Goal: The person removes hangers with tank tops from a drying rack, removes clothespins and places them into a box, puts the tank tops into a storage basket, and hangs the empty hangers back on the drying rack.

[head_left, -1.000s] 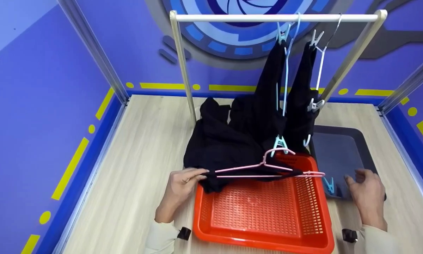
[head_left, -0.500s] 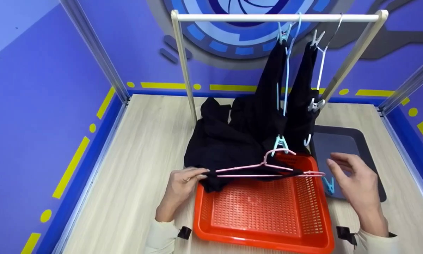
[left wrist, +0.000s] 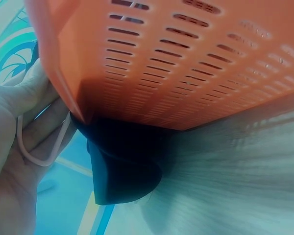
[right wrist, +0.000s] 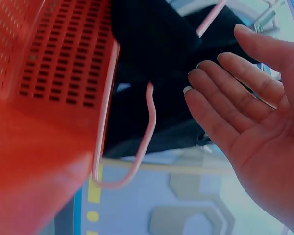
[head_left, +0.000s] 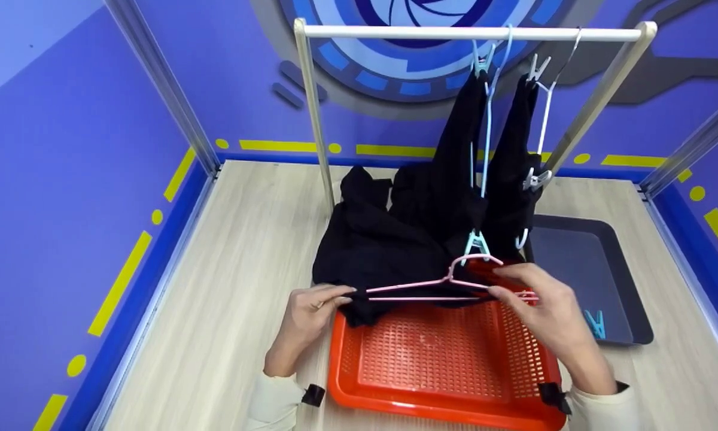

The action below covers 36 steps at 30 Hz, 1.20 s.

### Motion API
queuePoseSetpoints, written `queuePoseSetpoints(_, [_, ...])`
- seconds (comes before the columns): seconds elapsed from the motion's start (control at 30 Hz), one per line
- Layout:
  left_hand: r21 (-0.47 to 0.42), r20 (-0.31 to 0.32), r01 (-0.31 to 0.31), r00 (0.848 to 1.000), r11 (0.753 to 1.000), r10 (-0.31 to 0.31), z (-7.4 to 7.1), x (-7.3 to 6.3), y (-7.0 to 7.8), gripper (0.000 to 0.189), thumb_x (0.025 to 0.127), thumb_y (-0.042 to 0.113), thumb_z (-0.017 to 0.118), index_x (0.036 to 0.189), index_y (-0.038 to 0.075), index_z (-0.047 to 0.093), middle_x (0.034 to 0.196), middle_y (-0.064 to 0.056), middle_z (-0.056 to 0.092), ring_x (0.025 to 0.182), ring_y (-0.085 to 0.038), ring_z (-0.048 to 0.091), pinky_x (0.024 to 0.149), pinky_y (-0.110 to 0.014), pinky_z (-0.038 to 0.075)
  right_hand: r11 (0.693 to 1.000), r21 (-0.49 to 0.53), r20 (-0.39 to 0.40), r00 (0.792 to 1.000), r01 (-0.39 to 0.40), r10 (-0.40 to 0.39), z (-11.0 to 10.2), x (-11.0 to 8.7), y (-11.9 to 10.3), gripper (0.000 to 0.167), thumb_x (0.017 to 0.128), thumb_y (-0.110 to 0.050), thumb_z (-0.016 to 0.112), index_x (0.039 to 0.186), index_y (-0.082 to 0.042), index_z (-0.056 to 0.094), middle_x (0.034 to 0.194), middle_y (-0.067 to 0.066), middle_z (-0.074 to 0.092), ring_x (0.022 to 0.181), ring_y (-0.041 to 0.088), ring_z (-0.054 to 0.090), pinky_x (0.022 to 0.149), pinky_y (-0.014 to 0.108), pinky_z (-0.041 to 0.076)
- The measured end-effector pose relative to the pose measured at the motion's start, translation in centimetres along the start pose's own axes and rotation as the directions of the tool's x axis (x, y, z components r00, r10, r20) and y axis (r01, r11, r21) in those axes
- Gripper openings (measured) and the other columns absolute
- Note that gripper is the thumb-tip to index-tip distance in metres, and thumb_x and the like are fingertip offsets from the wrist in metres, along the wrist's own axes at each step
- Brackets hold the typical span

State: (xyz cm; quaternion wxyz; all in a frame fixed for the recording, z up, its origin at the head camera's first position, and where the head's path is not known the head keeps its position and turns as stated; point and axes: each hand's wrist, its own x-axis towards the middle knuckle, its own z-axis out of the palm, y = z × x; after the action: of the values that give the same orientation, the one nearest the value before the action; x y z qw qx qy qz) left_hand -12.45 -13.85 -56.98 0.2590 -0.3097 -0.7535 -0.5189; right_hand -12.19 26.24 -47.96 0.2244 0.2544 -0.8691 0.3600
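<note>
A pink hanger [head_left: 407, 285] lies over the near part of a black garment [head_left: 383, 251], above the red basket's back edge. In the head view my left hand [head_left: 308, 308] pinches black cloth at the hanger's left end; the left wrist view shows the hanger's bent end [left wrist: 36, 159] against its fingers. My right hand [head_left: 544, 302] is at the other end, thumb and fingers apart and overlapping the hanger there. Its fingers are extended with nothing between them in the right wrist view, where the hanger's loop [right wrist: 149, 127] shows beside black cloth.
The red basket [head_left: 431, 359] stands in front. A dark grey tray [head_left: 574, 257] with a blue clothespin [head_left: 596, 324] is to its right. Behind, a rack [head_left: 395, 32] carries a light-blue hanger [head_left: 489, 131] and a white hanger [head_left: 546, 120], with black clothes clipped on by clothespins.
My right hand has moved left from over the tray to the pink hanger's right end. The blue clothespin in the tray has shifted right. My left hand keeps its place.
</note>
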Motion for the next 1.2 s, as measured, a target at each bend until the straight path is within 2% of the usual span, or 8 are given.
queuePoseSetpoints(0.13, [0.002, 0.008, 0.011, 1.0, 1.0, -0.011, 0.0, 0.1, 0.1, 0.026, 0.083, -0.01, 0.083, 0.107, 0.003, 0.083, 0.097, -0.007, 0.08, 0.081, -0.021, 0.076, 0.071, -0.023, 0.058, 1.0, 0.016, 0.003, 1.0, 0.027, -0.027, 1.1, 0.3, -0.5, 0.04, 0.077, 0.005, 0.092, 0.113, -0.006, 0.079, 0.111, -0.001, 0.076, 0.101, 0.022, 0.071, 0.094, 0.009, 0.044])
queuePoseSetpoints(0.37, [0.004, 0.007, -0.001, 1.0, 1.0, 0.001, -0.1, 0.2, 0.1, 0.028, 0.082, -0.011, 0.084, 0.106, 0.001, 0.083, 0.096, -0.008, 0.08, 0.081, -0.023, 0.076, 0.072, -0.026, 0.06, 0.998, 0.056, 0.025, 0.999, 0.043, -0.045, 2.8, 0.5, -0.8, 0.035, 0.082, 0.006, 0.088, 0.112, -0.009, 0.08, 0.111, -0.003, 0.077, 0.101, 0.018, 0.072, 0.085, 0.01, 0.051])
queuePoseSetpoints(0.63, [0.031, 0.014, 0.008, 1.0, 0.999, -0.009, -0.1, 0.2, 0.0, 0.027, 0.083, -0.009, 0.084, 0.107, 0.003, 0.083, 0.096, -0.007, 0.08, 0.079, -0.02, 0.075, 0.068, -0.025, 0.058, 0.987, 0.112, -0.016, 0.993, 0.116, -0.115, 3.8, 0.5, -0.5, 0.034, 0.079, 0.017, 0.084, 0.102, -0.009, 0.08, 0.1, 0.0, 0.077, 0.089, 0.018, 0.072, 0.087, 0.01, 0.05])
queuePoseSetpoints(0.73, [0.042, 0.016, 0.018, 1.0, 0.999, -0.019, -0.1, 0.1, 0.1, 0.026, 0.083, -0.008, 0.085, 0.107, 0.004, 0.083, 0.096, -0.005, 0.08, 0.079, -0.019, 0.075, 0.068, -0.025, 0.058, 0.987, 0.122, -0.006, 0.994, 0.107, -0.107, 3.8, 0.4, -0.6, 0.033, 0.08, 0.016, 0.083, 0.102, -0.008, 0.08, 0.1, -0.001, 0.077, 0.089, 0.016, 0.072, 0.087, 0.011, 0.051])
queuePoseSetpoints(0.9, [0.033, 0.027, 0.077, 0.997, 0.997, -0.078, -0.4, 0.1, 0.5, 0.027, 0.085, -0.001, 0.086, 0.112, 0.004, 0.083, 0.102, -0.004, 0.081, 0.089, -0.02, 0.077, 0.079, -0.026, 0.06, 0.984, 0.145, -0.01, 0.995, 0.104, -0.103, 3.9, 0.3, -0.8, 0.034, 0.08, 0.019, 0.081, 0.101, -0.007, 0.08, 0.099, 0.0, 0.077, 0.088, 0.015, 0.072, 0.086, 0.011, 0.051])
queuePoseSetpoints(1.03, [-0.031, 0.039, 0.117, 0.993, 0.993, -0.116, -0.5, 0.1, 1.0, 0.035, 0.087, -0.002, 0.086, 0.121, -0.002, 0.078, 0.112, -0.009, 0.079, 0.099, -0.025, 0.077, 0.083, -0.03, 0.062, 0.982, 0.136, -0.042, 0.991, 0.131, -0.127, 4.0, 0.3, -0.9, 0.035, 0.078, 0.021, 0.081, 0.1, -0.006, 0.08, 0.097, 0.001, 0.077, 0.086, 0.016, 0.072, 0.086, 0.011, 0.051])
queuePoseSetpoints(1.13, [-0.057, 0.024, 0.103, 0.994, 0.993, -0.102, -0.6, 0.4, 1.5, 0.041, 0.085, -0.004, 0.087, 0.125, -0.005, 0.076, 0.116, -0.013, 0.078, 0.102, -0.029, 0.076, 0.079, -0.032, 0.063, 0.982, 0.135, -0.056, 0.991, 0.129, -0.122, 4.0, 0.2, -1.1, 0.034, 0.079, 0.02, 0.081, 0.1, -0.006, 0.08, 0.097, 0.0, 0.077, 0.087, 0.017, 0.072, 0.087, 0.011, 0.05])
queuePoseSetpoints(1.2, [-0.039, 0.0, 0.076, 0.997, 0.996, -0.076, -0.7, 0.7, 1.8, 0.043, 0.083, -0.003, 0.089, 0.124, -0.003, 0.077, 0.117, -0.013, 0.078, 0.101, -0.029, 0.076, 0.078, -0.031, 0.063, 0.982, 0.136, -0.065, 0.991, 0.128, -0.12, 4.1, 0.2, -1.2, 0.035, 0.078, 0.021, 0.081, 0.1, -0.007, 0.08, 0.096, 0.001, 0.077, 0.087, 0.018, 0.072, 0.088, 0.011, 0.05])
